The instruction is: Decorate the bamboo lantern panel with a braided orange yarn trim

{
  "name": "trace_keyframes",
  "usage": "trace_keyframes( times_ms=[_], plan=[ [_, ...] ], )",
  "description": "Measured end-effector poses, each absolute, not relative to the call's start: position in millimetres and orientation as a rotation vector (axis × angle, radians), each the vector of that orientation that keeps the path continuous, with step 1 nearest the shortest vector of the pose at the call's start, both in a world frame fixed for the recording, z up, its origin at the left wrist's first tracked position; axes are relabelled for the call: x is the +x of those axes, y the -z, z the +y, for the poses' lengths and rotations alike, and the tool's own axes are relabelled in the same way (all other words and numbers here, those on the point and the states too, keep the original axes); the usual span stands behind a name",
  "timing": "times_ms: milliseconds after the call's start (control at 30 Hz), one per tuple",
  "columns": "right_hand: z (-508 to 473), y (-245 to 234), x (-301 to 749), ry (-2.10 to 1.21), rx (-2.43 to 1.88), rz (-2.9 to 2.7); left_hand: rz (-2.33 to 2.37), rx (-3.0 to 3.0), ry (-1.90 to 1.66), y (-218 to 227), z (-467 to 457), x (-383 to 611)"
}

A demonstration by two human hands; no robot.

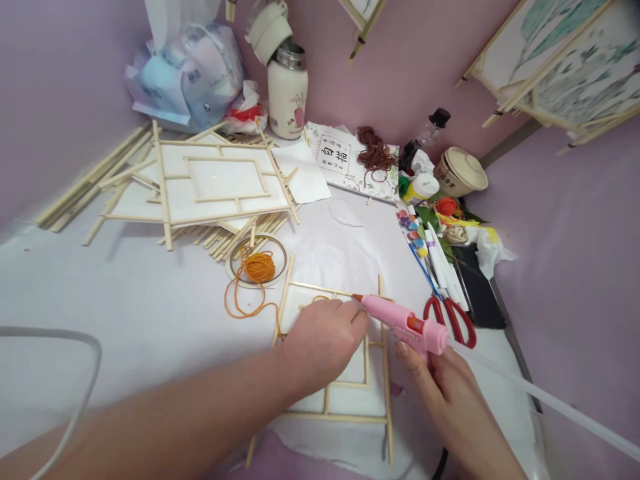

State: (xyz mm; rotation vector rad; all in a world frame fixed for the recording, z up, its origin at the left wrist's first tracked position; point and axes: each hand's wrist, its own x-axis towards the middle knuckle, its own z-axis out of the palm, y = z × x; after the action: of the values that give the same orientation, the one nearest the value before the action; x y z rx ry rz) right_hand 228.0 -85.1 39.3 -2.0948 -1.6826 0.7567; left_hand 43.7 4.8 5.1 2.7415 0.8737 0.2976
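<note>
My right hand [453, 393] grips a pink glue gun [400, 323] with a clear glue stick [550, 400] trailing from its back. The gun's orange nozzle points left at the top bar of a wooden stick frame [383, 400] that lies on white paper. My left hand [325, 340] rests knuckles-up on that frame, fingers curled and pinched beside the nozzle. What the fingertips press is hidden. An orange thread [250, 303] runs from a small ball [259, 267] in a round lid toward the frame.
A larger stick frame [220, 180] lies on loose sticks at the back left. Red-handled scissors [453, 317], pens and coloured buttons lie to the right. A thermos [287, 90], a booklet [350, 163], a paper cup [460, 172] and a tissue pack [185, 73] stand along the wall. A white cable [75, 373] crosses the left side.
</note>
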Motion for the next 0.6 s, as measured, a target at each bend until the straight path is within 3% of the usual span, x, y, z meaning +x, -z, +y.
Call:
trace_keyframes(
  times_ms=[267, 433, 600],
  plan=[
    [-90.2, -43.4, 226.2, -0.792, -2.066, -1.603, 0.865, 2.727, -0.23, -6.8, 6.6, 44.1],
    [-91.1, -52.1, 216.6, -0.528, -1.841, -1.086, 0.886, 2.749, -0.173, -5.8, 6.3, 44.2],
    [-64.1, -45.0, 227.8, -0.773, -1.556, -0.696, 0.914, 2.754, -0.12, -8.9, 6.6, 44.6]
  ],
)
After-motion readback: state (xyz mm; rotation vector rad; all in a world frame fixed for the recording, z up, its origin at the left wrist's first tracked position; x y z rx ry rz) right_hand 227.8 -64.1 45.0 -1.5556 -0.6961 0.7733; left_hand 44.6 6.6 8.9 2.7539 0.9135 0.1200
